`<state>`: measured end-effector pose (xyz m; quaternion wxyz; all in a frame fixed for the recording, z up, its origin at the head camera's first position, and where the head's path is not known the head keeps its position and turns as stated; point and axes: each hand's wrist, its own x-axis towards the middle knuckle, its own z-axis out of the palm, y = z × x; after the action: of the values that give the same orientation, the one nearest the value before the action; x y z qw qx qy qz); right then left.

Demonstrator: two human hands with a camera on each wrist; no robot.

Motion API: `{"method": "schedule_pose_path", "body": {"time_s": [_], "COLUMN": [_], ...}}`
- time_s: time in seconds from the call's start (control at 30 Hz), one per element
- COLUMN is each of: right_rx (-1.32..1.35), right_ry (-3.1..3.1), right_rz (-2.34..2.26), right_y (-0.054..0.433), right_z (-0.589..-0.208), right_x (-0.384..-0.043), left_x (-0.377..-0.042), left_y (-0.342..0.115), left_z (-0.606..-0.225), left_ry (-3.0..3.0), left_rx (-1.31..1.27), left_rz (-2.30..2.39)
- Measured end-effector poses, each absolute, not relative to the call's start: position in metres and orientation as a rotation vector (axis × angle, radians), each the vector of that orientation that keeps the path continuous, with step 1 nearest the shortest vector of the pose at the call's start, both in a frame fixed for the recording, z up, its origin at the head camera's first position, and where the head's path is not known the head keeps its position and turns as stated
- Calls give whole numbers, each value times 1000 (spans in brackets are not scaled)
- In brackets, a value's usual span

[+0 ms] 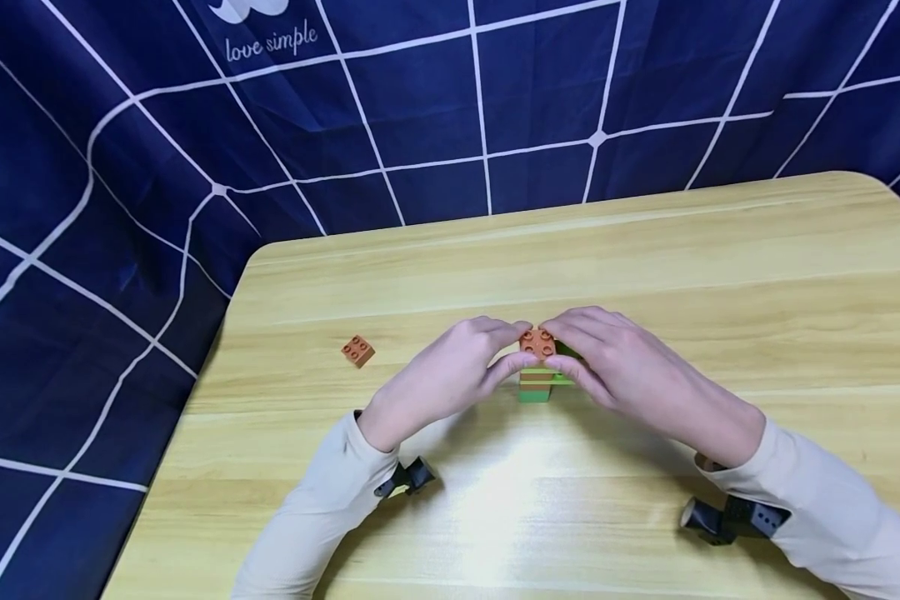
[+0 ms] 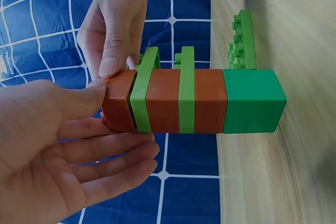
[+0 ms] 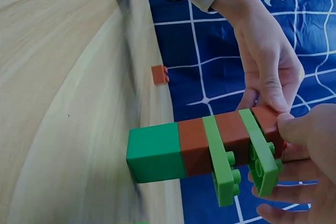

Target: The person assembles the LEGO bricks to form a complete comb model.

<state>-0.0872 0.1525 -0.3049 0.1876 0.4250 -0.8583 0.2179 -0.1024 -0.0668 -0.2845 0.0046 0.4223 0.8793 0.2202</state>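
Observation:
A tower of toy building bricks stands upright on the table, with a green block (image 2: 254,100) at its base. Above it, brown bricks (image 3: 194,146) alternate with two light green plates (image 3: 219,169) that jut out to one side. The topmost brown brick (image 1: 537,344) sits slightly tilted, a thin gap showing beneath it in the left wrist view. My left hand (image 1: 457,362) pinches this top brick between thumb and fingers. From the other side my right hand (image 1: 618,354) also pinches it. Part of the plates is hidden behind the right hand in the head view.
A loose brown brick (image 1: 357,351) lies on the wooden table (image 1: 420,283), left of the tower. Another light green plate (image 2: 244,40) is near the tower's base at table level. A dark blue gridded cloth (image 1: 420,108) hangs behind the table and to its left.

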Motion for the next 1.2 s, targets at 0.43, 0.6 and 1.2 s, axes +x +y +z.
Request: {"method": "schedule_pose_path", "body": {"time_s": [0.43,0.6,1.2], "right_rx": [1128,1135,1147], "right_ry": [-2609,-2616,-2556], "right_rz": [731,765,780], "right_y": [153,153,153], "right_z": [-301,-302,-306], "right_x": [-87,-89,-93], "left_x": [-104,-104,-109], "left_y": [-67,-67,-68], "left_z": [-284,-285,-289], "left_ry": [2709,2707,2661], "left_rx": [1244,1239,1258], "left_rz": [735,756,853]}}
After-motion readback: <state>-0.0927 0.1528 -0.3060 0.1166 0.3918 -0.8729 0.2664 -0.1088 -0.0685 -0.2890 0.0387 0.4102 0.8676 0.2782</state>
